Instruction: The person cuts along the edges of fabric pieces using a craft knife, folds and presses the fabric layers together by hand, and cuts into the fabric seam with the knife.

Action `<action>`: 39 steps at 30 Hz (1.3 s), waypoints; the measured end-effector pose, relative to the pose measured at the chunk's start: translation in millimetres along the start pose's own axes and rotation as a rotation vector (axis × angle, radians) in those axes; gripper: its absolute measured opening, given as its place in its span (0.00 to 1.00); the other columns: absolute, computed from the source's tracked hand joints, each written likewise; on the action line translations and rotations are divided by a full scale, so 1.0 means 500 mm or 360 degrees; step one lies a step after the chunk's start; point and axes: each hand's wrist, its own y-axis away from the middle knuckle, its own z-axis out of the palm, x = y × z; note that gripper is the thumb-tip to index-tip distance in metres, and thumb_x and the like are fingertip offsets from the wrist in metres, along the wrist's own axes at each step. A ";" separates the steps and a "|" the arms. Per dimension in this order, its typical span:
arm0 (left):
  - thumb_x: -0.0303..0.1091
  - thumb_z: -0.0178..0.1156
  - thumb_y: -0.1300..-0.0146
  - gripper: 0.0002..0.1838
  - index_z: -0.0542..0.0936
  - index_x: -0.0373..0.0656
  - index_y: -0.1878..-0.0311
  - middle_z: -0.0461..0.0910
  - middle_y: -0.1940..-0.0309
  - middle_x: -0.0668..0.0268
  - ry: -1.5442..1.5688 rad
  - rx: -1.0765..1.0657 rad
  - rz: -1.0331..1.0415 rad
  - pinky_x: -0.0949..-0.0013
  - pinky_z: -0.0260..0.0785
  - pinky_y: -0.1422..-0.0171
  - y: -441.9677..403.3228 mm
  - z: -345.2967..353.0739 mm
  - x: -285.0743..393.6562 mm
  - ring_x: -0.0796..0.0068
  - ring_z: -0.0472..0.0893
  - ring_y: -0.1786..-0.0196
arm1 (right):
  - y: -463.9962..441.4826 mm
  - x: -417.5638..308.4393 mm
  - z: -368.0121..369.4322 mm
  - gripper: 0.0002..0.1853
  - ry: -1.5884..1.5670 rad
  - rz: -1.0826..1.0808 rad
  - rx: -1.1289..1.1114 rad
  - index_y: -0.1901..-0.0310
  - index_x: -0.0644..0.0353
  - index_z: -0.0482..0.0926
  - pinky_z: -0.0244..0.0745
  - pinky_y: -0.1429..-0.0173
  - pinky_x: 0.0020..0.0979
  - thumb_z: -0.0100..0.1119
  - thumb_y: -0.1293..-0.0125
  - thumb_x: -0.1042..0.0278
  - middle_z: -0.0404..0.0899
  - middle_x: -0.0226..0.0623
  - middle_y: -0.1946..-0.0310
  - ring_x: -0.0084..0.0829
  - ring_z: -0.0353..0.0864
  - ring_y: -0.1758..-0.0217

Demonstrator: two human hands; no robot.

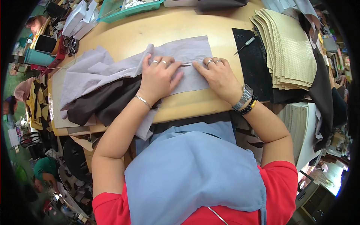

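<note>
A thin grey-lilac fabric (191,47) lies across the wooden table, with a dark brown piece (103,99) bunched under its left part. My left hand (159,77) is closed on the fabric, fingers curled at a raised fold. My right hand (221,78) grips the fabric's folded line farther right, thumb and fingers close together. Between both hands shows a narrow dark slit (185,65) along the fold. The fingertips partly hide what they pinch.
To the right, a pointed awl (245,45) rests on a black board (251,71), beside a stack of cream textured sheets (287,48). A green tray (129,11) and white boxes (78,18) stand at the back. A person in green (47,168) is at lower left.
</note>
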 end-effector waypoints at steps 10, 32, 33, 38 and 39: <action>0.43 0.63 0.37 0.08 0.85 0.52 0.63 0.83 0.66 0.71 0.0298 -0.0668 -0.0280 0.61 0.64 0.54 -0.083 -0.019 -0.032 0.70 0.82 0.64 | -0.011 -0.023 0.002 0.21 -0.0116 0.0085 -0.0040 0.41 0.55 0.76 0.73 0.46 0.37 0.51 0.37 0.71 0.77 0.41 0.49 0.37 0.77 0.48; 0.42 0.67 0.41 0.05 0.84 0.56 0.63 0.80 0.64 0.79 -0.0256 0.0056 0.0102 0.62 0.59 0.50 0.015 -0.014 -0.023 0.77 0.77 0.59 | -0.034 -0.040 -0.008 0.26 -0.0174 0.0093 -0.0122 0.35 0.49 0.73 0.77 0.47 0.37 0.49 0.36 0.74 0.74 0.45 0.50 0.43 0.78 0.51; 0.42 0.67 0.41 0.05 0.85 0.57 0.63 0.79 0.64 0.80 -0.0317 0.0038 0.0109 0.62 0.58 0.50 0.021 -0.009 -0.023 0.78 0.77 0.59 | -0.036 -0.040 -0.007 0.26 -0.0138 0.0080 -0.0137 0.35 0.50 0.72 0.77 0.47 0.37 0.49 0.36 0.74 0.74 0.45 0.50 0.43 0.77 0.51; 0.38 0.64 0.41 0.05 0.85 0.56 0.61 0.80 0.63 0.79 -0.0373 0.0070 0.0115 0.60 0.58 0.48 0.041 -0.006 -0.018 0.78 0.76 0.57 | -0.047 -0.047 0.012 0.25 -0.0084 -0.0061 -0.0047 0.37 0.55 0.73 0.78 0.47 0.37 0.51 0.37 0.73 0.75 0.44 0.48 0.41 0.77 0.48; 0.38 0.64 0.41 0.06 0.85 0.55 0.61 0.80 0.62 0.79 -0.0373 0.0075 0.0104 0.60 0.58 0.48 0.043 -0.009 -0.016 0.78 0.76 0.56 | -0.049 -0.050 0.012 0.24 -0.0132 -0.0050 -0.0045 0.38 0.57 0.74 0.78 0.49 0.38 0.52 0.38 0.72 0.75 0.44 0.47 0.41 0.78 0.47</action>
